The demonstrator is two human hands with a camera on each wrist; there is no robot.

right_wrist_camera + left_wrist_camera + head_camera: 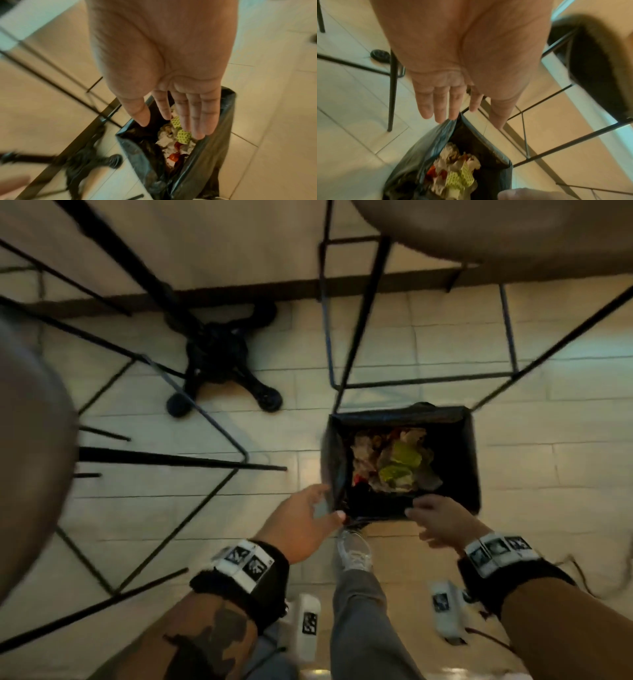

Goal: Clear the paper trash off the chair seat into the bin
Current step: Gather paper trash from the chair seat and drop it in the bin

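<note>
A square bin (471, 460) lined with a black bag stands on the tiled floor just ahead of my feet. Crumpled paper trash (394, 462), white, red and green-dotted, lies inside it (455, 174) (178, 140). My left hand (308, 515) hovers at the bin's near left corner with straight fingers (440, 106) and an empty palm. My right hand (435, 518) hangs over the near rim, fingers (197, 119) straight and spread, holding nothing. A brown chair seat (30, 460) shows at the far left edge, blurred; whatever lies on it is out of sight.
Black metal chair legs (219, 422) cross the floor left of the bin and behind it (507, 333). A black table base (219, 357) with round feet stands at upper centre. Another rounded seat (496, 231) fills the top right. My grey shoe (354, 549) is beside the bin.
</note>
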